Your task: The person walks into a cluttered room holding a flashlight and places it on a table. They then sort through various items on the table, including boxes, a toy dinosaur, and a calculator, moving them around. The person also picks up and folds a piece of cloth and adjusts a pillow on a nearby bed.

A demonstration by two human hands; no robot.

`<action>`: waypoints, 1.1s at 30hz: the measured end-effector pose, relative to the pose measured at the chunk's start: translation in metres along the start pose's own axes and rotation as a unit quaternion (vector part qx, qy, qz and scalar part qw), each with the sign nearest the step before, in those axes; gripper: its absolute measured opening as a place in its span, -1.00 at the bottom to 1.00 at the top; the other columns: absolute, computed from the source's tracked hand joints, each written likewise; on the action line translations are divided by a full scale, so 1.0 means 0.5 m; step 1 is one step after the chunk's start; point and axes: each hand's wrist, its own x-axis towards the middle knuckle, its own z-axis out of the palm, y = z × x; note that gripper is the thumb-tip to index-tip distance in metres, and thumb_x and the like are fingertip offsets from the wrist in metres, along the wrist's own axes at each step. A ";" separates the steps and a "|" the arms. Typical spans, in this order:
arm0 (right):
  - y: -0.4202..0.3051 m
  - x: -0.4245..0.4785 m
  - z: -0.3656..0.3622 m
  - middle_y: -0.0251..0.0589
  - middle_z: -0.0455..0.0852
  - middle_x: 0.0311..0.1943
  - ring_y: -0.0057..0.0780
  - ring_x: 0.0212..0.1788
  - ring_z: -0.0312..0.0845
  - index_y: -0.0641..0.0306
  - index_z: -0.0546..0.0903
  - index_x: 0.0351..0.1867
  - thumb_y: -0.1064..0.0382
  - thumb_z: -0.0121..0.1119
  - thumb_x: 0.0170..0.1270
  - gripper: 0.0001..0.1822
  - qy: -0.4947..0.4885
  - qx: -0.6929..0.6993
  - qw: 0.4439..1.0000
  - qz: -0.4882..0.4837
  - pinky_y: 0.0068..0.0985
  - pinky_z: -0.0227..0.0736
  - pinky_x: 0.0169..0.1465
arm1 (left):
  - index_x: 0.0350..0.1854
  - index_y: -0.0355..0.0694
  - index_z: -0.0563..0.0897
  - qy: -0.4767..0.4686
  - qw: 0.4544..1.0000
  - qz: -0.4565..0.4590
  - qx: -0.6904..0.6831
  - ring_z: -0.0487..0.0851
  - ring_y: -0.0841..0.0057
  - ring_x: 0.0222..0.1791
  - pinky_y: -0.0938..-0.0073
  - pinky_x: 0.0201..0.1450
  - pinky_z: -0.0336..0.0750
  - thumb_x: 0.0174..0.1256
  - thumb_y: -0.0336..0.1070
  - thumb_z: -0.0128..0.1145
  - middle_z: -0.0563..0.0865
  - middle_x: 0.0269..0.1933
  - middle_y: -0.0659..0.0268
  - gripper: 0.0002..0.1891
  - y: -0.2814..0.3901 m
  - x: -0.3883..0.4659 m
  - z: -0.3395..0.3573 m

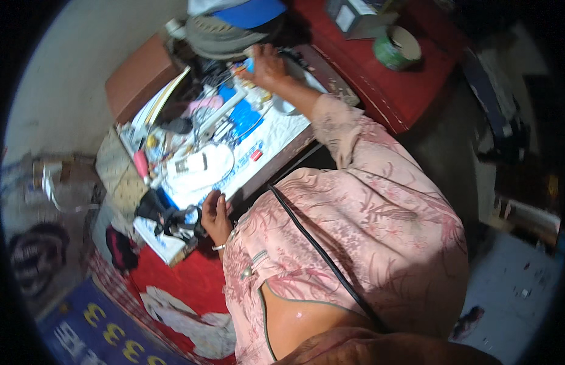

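Note:
My right hand (266, 68) reaches over the far part of a cluttered table, its fingers spread above small colourful items beside a grey cap (221, 39). Whether the fingertips touch anything is unclear. My left hand (216, 216) is at the table's near edge, fingers apart and slightly bent, beside black straps (182, 223). Between the hands lie a white device (191, 164) with a cable, a small red item (256, 155), a blue plastic sheet (246, 118) and a pink item (209, 104). A pink-handled tool (140, 163) lies at the left.
A reddish-brown box (138, 77) stands at the table's back left. On the red surface at upper right are a roll of green tape (397, 48) and an open box (355, 20). White cloth (186, 319) lies on red fabric at lower left.

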 end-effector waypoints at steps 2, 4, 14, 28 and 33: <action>-0.008 -0.006 -0.011 0.08 0.33 0.00 0.07 0.08 0.29 0.23 0.25 0.04 -0.13 0.41 -0.11 -0.20 -0.003 0.010 1.000 0.014 -0.07 0.35 0.04 | 0.05 -0.32 0.55 -0.032 0.999 -0.010 -0.008 0.63 0.59 -0.17 0.66 -0.22 0.54 0.27 -0.40 0.20 0.66 -0.07 0.23 -0.68 0.005 0.018 0.001; -0.013 -0.010 -0.011 0.10 0.30 0.03 0.11 0.10 0.28 0.20 0.18 0.08 0.05 0.45 -0.13 -0.19 0.002 0.033 0.999 0.024 -0.04 0.32 0.06 | 0.06 -0.33 0.54 -0.051 0.999 -0.016 -0.002 0.64 0.57 -0.15 0.66 -0.22 0.54 0.28 -0.41 0.19 0.67 -0.05 0.22 -0.68 0.003 0.037 0.002; 0.051 0.008 0.096 0.11 0.61 -0.19 0.14 -0.12 0.56 0.17 0.29 0.07 0.39 0.32 -0.17 -0.32 0.138 0.241 0.961 0.013 -0.16 0.48 -0.06 | 0.02 -0.35 0.56 -0.080 0.996 -0.026 0.009 0.63 0.56 -0.13 0.61 -0.20 0.55 0.26 -0.38 0.21 0.67 -0.07 0.21 -0.69 -0.008 0.066 0.018; 0.173 -0.021 -0.124 -0.20 0.61 -0.14 -0.49 -0.12 0.57 0.28 0.42 -0.07 0.50 0.40 -0.11 -0.47 0.150 0.535 0.831 0.026 -0.50 0.49 -0.04 | 0.04 -0.36 0.54 -0.069 0.997 -0.030 -0.021 0.65 0.59 -0.17 0.66 -0.25 0.54 0.29 -0.38 0.18 0.66 -0.08 0.22 -0.69 -0.017 0.072 0.025; 0.371 -0.052 -0.375 -0.14 0.61 -0.11 -0.42 -0.07 0.56 0.36 0.40 0.01 0.45 0.37 -0.04 -0.47 0.409 0.170 0.895 -0.046 -0.46 0.46 0.01 | 0.04 -0.37 0.53 -0.040 0.997 -0.057 -0.023 0.65 0.52 -0.16 0.61 -0.25 0.57 0.32 -0.38 0.15 0.65 -0.07 0.18 -0.71 -0.043 0.076 0.010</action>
